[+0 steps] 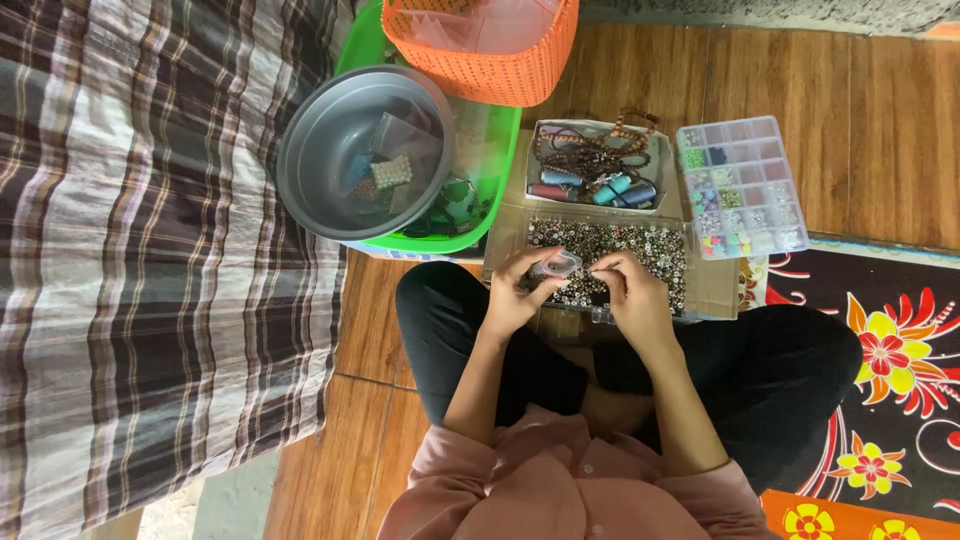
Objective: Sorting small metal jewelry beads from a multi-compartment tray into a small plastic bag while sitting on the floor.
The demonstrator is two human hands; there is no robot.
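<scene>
Wooden floor point(640, 75), plaid cloth point(140, 260) left, floral mat point(900, 350) right.

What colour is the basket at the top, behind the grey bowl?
Orange, seen in the head view: the basket sits behind the grey bowl.

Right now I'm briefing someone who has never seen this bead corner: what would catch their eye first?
Probably the two hands at the centre: the left hand holds a small clear container, the right hand pinches something too small to tell, both over a tray of mixed beads. Behind, a grey bowl sits in a green tub under an orange basket. A clear compartment box lies to the right.
</scene>
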